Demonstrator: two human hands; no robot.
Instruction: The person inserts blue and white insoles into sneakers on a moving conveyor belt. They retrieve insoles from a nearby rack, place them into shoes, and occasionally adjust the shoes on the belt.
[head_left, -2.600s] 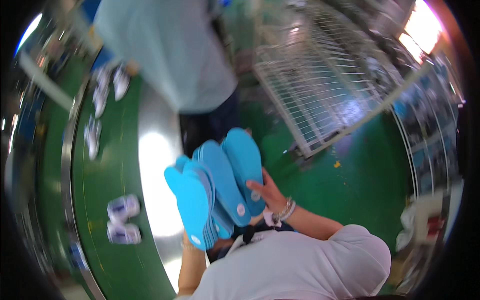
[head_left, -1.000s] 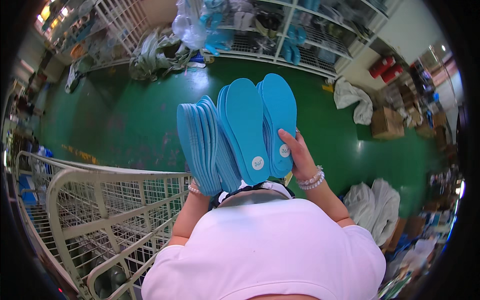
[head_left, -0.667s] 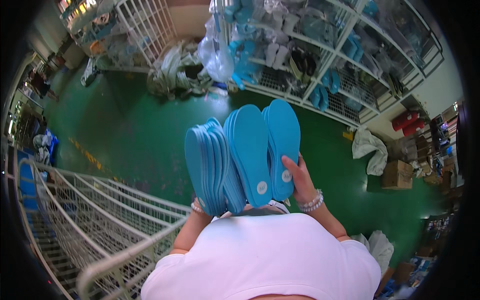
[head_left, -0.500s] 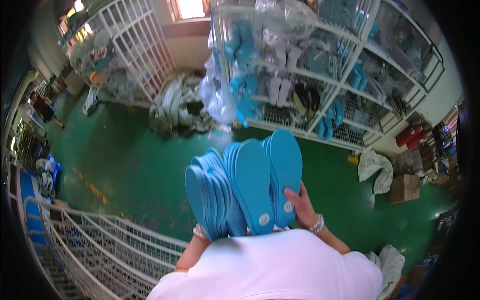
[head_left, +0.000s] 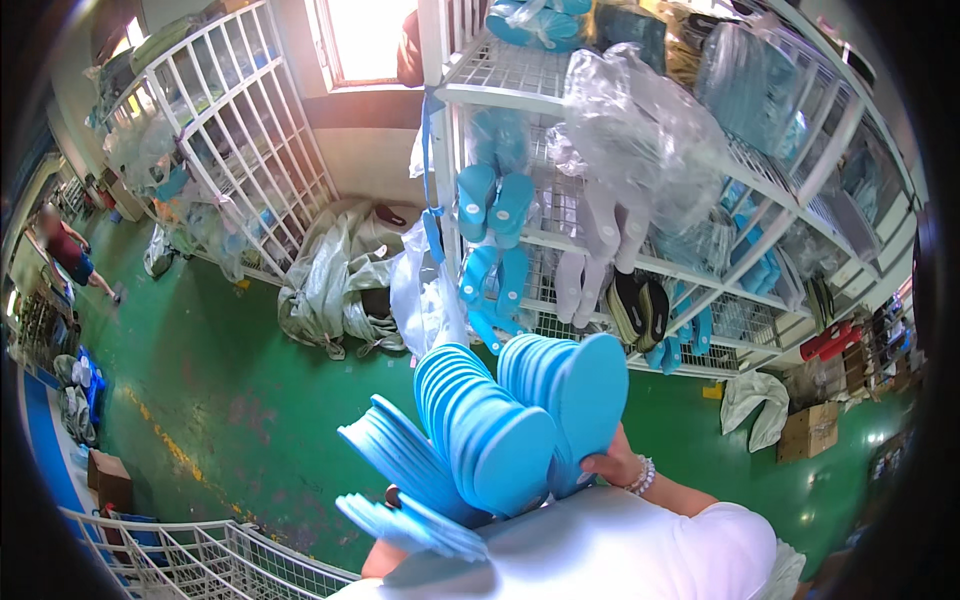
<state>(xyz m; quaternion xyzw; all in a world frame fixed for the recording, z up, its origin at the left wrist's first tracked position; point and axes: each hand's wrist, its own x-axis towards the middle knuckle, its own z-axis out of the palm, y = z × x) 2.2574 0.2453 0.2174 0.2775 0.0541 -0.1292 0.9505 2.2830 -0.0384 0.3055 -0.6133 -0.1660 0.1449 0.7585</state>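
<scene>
Several stacks of light-blue insoles (head_left: 500,460) are bunched against my chest, standing in rows and fanned toward the shelf. My right hand (head_left: 615,465) closes on the right-hand stack (head_left: 590,400), thumb against its front insole and fingers hidden behind. A beaded bracelet (head_left: 645,475) circles that wrist. On the left, another stack (head_left: 400,455) leans outward, and a loose, blurred bunch of insoles (head_left: 410,525) tilts low beside it. My left hand (head_left: 393,495) bears the stacks from the left side; its fingers are almost wholly hidden by them.
Ahead stands a white wire shelf (head_left: 500,92) with blue and pale insoles and plastic-wrapped bundles. Sacks (head_left: 340,280) lie by its left end. Low left is a white wire cart (head_left: 250,540). A cardboard box (head_left: 808,432) sits at right. A person (head_left: 68,250) walks far left.
The shelf looms larger and nearer. The insole stacks have tipped forward and fanned out, and the left ones lean further left. The cart has slid lower in view.
</scene>
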